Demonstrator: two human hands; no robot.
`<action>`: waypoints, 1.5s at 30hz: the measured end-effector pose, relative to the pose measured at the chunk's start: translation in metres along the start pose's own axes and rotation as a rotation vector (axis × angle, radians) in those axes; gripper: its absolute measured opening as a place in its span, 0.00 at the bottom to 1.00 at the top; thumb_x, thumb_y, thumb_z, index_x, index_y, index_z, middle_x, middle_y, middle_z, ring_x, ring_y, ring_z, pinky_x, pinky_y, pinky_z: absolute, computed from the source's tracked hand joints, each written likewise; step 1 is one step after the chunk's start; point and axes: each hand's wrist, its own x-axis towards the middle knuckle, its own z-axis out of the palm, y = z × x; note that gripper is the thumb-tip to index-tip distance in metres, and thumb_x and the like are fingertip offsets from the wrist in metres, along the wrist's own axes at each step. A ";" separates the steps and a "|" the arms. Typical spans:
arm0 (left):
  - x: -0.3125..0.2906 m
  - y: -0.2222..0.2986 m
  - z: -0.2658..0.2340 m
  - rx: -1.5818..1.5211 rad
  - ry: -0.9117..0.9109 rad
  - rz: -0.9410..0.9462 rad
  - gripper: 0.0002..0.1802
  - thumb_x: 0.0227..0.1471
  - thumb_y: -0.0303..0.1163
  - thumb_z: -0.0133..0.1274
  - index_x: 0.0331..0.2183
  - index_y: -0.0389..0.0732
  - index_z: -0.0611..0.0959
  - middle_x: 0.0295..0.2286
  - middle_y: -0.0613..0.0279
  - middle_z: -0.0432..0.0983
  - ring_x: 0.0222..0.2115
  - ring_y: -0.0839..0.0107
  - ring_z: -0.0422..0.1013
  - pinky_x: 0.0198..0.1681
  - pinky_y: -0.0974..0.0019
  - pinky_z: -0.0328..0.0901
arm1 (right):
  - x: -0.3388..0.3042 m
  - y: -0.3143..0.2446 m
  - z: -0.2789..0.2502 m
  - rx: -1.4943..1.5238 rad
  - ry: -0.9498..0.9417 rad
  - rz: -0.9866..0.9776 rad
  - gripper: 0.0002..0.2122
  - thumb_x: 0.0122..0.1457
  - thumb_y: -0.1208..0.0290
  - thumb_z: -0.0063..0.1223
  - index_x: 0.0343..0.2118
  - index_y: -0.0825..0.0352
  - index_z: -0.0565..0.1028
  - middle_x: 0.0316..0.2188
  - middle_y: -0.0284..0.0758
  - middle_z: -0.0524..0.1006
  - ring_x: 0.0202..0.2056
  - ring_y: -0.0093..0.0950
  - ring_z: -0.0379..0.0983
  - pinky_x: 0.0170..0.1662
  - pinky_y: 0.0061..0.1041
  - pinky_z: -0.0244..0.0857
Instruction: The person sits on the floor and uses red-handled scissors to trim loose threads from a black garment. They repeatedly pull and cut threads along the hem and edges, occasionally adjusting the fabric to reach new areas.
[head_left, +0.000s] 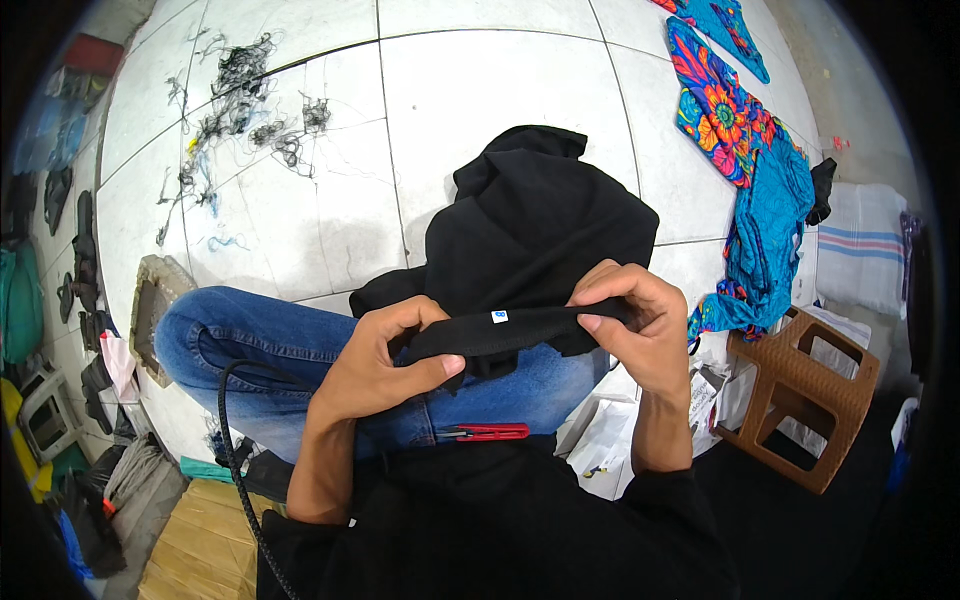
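Observation:
A black garment [540, 225] lies bunched across my lap and spreads onto the tiled floor ahead. Its band edge is stretched level between my two hands, with a small white and blue label [499, 317] near the middle. My left hand [385, 355] pinches the band's left end, thumb lying along the near side. At the other end, my right hand [640, 325] grips the band between thumb and fingers. Red-handled thread snips [485, 432] rest on my lap, just below the band.
Loose dark thread clippings [240, 90] litter the floor at far left. Colourful floral and teal garments [765, 190] lie along the right. A brown plastic stool [810, 400] is tipped over beside my right arm. Flattened brown packaging [205, 540] sits at lower left, near a black cord [235, 450].

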 end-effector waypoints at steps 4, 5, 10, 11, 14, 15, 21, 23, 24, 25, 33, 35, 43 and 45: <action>0.001 0.002 0.001 -0.003 0.009 0.002 0.10 0.53 0.29 0.67 0.35 0.38 0.82 0.28 0.70 0.77 0.31 0.82 0.70 0.38 0.74 0.65 | -0.003 -0.006 0.002 -0.038 0.052 0.072 0.18 0.54 0.90 0.61 0.49 0.72 0.79 0.41 0.38 0.82 0.44 0.23 0.79 0.49 0.21 0.68; 0.001 0.002 0.001 0.001 0.011 0.001 0.10 0.53 0.28 0.67 0.34 0.39 0.82 0.28 0.70 0.77 0.32 0.82 0.70 0.38 0.73 0.65 | -0.003 -0.009 0.004 -0.057 0.070 0.091 0.19 0.54 0.90 0.61 0.50 0.73 0.78 0.40 0.38 0.82 0.44 0.23 0.79 0.50 0.20 0.68; 0.000 0.001 0.001 0.019 0.020 0.057 0.11 0.50 0.28 0.69 0.34 0.38 0.83 0.28 0.70 0.76 0.31 0.81 0.70 0.38 0.72 0.64 | -0.003 -0.004 0.003 -0.078 0.058 0.005 0.22 0.53 0.90 0.61 0.53 0.72 0.77 0.39 0.38 0.82 0.44 0.23 0.79 0.50 0.22 0.68; -0.001 -0.001 0.002 0.008 0.019 0.069 0.12 0.49 0.28 0.70 0.34 0.38 0.83 0.28 0.70 0.76 0.31 0.81 0.69 0.37 0.72 0.63 | -0.003 -0.004 0.003 -0.089 0.054 -0.026 0.22 0.53 0.90 0.61 0.52 0.72 0.77 0.39 0.38 0.83 0.44 0.24 0.79 0.50 0.23 0.67; -0.002 -0.005 0.000 0.022 0.015 0.130 0.12 0.47 0.28 0.72 0.33 0.39 0.84 0.28 0.69 0.75 0.30 0.80 0.68 0.36 0.72 0.62 | -0.001 -0.001 0.000 -0.105 0.008 -0.135 0.23 0.51 0.91 0.60 0.53 0.72 0.76 0.37 0.39 0.83 0.42 0.25 0.79 0.50 0.25 0.68; -0.002 -0.005 -0.001 0.034 0.014 0.154 0.13 0.46 0.27 0.72 0.33 0.39 0.85 0.27 0.69 0.75 0.29 0.80 0.67 0.36 0.71 0.61 | -0.001 -0.001 0.000 -0.115 0.006 -0.148 0.23 0.51 0.91 0.60 0.52 0.72 0.76 0.37 0.39 0.84 0.42 0.26 0.79 0.50 0.26 0.68; -0.001 0.002 0.001 0.163 0.030 0.203 0.13 0.44 0.27 0.74 0.32 0.38 0.86 0.27 0.68 0.76 0.29 0.78 0.68 0.34 0.71 0.61 | 0.000 0.001 0.001 -0.102 0.013 -0.198 0.23 0.50 0.92 0.59 0.52 0.73 0.76 0.36 0.40 0.84 0.43 0.28 0.78 0.50 0.28 0.68; -0.002 0.002 0.002 0.168 0.041 0.201 0.13 0.44 0.27 0.74 0.32 0.37 0.86 0.27 0.67 0.77 0.29 0.77 0.68 0.34 0.71 0.61 | -0.002 0.002 0.000 -0.101 0.021 -0.187 0.24 0.49 0.92 0.59 0.52 0.73 0.76 0.36 0.40 0.84 0.43 0.28 0.77 0.50 0.28 0.68; -0.003 0.002 0.002 0.171 0.047 0.201 0.14 0.44 0.27 0.74 0.32 0.37 0.86 0.27 0.67 0.77 0.29 0.77 0.68 0.34 0.71 0.61 | -0.001 0.003 0.000 -0.098 0.020 -0.194 0.24 0.49 0.93 0.59 0.52 0.73 0.76 0.36 0.40 0.84 0.43 0.28 0.77 0.50 0.28 0.68; -0.003 0.002 0.002 0.184 0.043 0.213 0.13 0.44 0.27 0.74 0.32 0.37 0.86 0.27 0.67 0.77 0.29 0.77 0.68 0.34 0.70 0.61 | -0.001 0.003 0.001 -0.096 0.019 -0.201 0.24 0.49 0.93 0.59 0.52 0.73 0.76 0.36 0.40 0.84 0.43 0.28 0.78 0.50 0.28 0.68; -0.002 0.006 0.004 0.215 0.037 0.266 0.13 0.44 0.27 0.74 0.31 0.37 0.85 0.26 0.66 0.77 0.29 0.74 0.69 0.34 0.69 0.62 | -0.002 0.001 0.004 -0.075 0.047 -0.198 0.23 0.49 0.93 0.59 0.51 0.74 0.76 0.36 0.41 0.84 0.43 0.29 0.78 0.50 0.29 0.69; -0.003 0.007 0.006 0.227 0.043 0.300 0.13 0.43 0.27 0.75 0.32 0.38 0.86 0.26 0.66 0.78 0.29 0.73 0.69 0.34 0.69 0.62 | -0.003 0.002 0.002 -0.088 0.042 -0.211 0.23 0.49 0.93 0.59 0.51 0.74 0.75 0.36 0.41 0.84 0.43 0.30 0.78 0.49 0.30 0.70; -0.007 0.016 0.005 0.324 0.021 0.254 0.15 0.42 0.29 0.76 0.31 0.38 0.85 0.30 0.63 0.80 0.34 0.70 0.74 0.39 0.67 0.64 | -0.001 0.002 0.003 -0.071 0.081 -0.181 0.22 0.52 0.92 0.58 0.52 0.74 0.75 0.36 0.40 0.83 0.43 0.29 0.78 0.49 0.28 0.71; -0.006 0.018 0.008 0.282 0.033 0.286 0.14 0.44 0.30 0.75 0.32 0.39 0.86 0.28 0.65 0.79 0.30 0.70 0.70 0.34 0.66 0.62 | -0.002 0.001 0.004 -0.078 0.093 -0.164 0.21 0.53 0.92 0.57 0.52 0.74 0.75 0.37 0.40 0.82 0.43 0.28 0.78 0.49 0.27 0.71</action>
